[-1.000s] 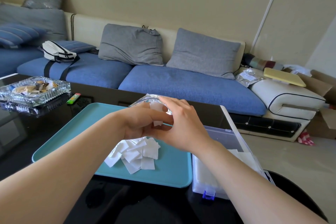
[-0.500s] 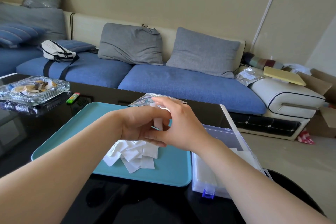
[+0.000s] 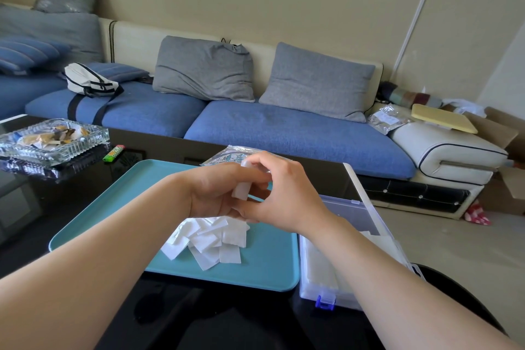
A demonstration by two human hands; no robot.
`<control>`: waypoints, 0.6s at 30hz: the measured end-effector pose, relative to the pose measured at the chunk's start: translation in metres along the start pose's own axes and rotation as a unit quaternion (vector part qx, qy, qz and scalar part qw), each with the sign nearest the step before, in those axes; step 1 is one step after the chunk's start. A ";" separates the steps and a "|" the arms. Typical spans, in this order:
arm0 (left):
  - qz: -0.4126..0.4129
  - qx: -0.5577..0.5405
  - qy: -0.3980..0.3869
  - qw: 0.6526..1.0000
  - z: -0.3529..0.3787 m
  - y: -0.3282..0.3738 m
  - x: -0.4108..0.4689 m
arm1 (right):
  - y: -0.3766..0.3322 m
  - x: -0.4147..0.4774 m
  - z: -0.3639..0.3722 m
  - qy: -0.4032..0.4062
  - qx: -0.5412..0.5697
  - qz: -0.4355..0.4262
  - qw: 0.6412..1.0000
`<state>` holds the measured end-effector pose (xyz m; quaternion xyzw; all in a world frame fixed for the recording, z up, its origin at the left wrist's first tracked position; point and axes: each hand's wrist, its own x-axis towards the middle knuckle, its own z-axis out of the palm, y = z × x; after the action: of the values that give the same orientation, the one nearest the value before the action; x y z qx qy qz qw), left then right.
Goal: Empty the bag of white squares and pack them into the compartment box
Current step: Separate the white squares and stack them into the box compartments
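Nearest the camera, two bare forearms reach forward over a black table (image 3: pixel 71 202). At the table's right edge sits the clear compartment box (image 3: pixel 318 278), open, with a blue latch (image 3: pixel 325 302) on its near side and white material showing inside; which compartments are filled cannot be told. Just left of the box lies a teal tray (image 3: pixel 267 270), and on it rests a loose pile of white squares (image 3: pixel 210 239), overlapping at odd angles. Above that pile the two hands meet. The left hand (image 3: pixel 216 193) has its fingers curled in, and the right hand (image 3: pixel 284 196) closes its thumb and fingertips from the other side; between them they pinch a small stack of white squares (image 3: pixel 241 189), held upright. Right behind the hands is the clear plastic bag (image 3: pixel 224 155), over the tray's far edge; whether a finger grips it cannot be told. Farther left on the table lie a green lighter (image 3: pixel 113 153) and a glass ashtray (image 3: pixel 54 139). Beyond the table stands a blue sofa (image 3: pixel 284 128) with grey cushions (image 3: pixel 204 68).
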<state>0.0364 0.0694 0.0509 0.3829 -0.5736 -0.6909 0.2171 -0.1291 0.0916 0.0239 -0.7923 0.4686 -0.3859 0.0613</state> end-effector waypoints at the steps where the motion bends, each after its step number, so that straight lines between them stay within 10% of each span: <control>1: -0.002 -0.005 0.003 1.000 0.000 0.000 0.000 | 0.001 0.000 0.000 0.002 -0.002 -0.002 1.000; 18: -0.016 0.052 0.024 0.998 -0.019 -0.002 0.008 | -0.004 -0.001 0.002 -0.039 -0.191 0.006 0.981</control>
<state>0.0467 0.0524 0.0457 0.4192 -0.5967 -0.6546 0.1992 -0.1252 0.0941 0.0244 -0.8009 0.5359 -0.2575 -0.0707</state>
